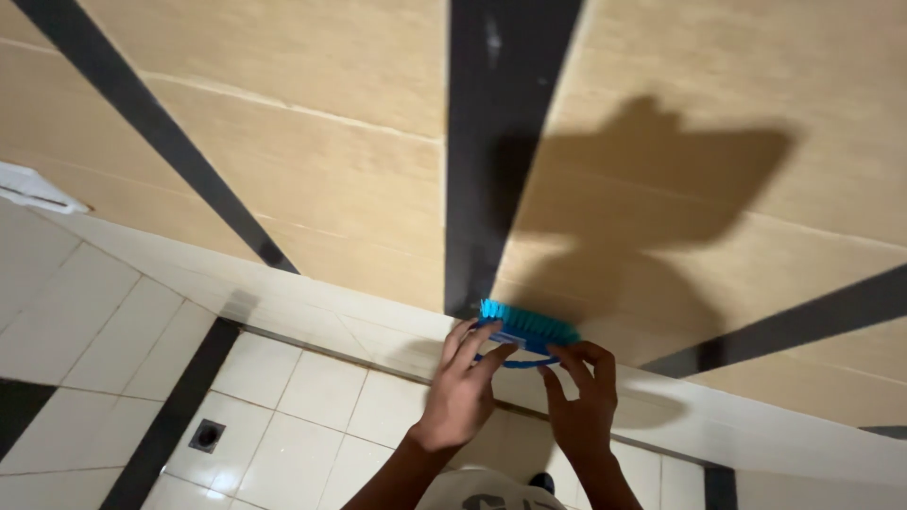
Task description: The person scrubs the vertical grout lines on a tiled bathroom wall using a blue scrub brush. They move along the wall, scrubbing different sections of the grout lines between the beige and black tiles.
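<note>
A blue scrub brush with bright blue bristles is pressed against the bottom of a beige tiled wall, bristles toward the wall. My left hand grips its left end, fingers over the top. My right hand holds its right end and handle. Both hands sit just above the white ledge that runs along the foot of the wall. A dark vertical stripe of the wall ends right behind the brush.
A white tiled floor with black bands lies at the lower left, with a small floor drain in it. A white fixture shows at the left edge. My shadow falls on the wall above the brush.
</note>
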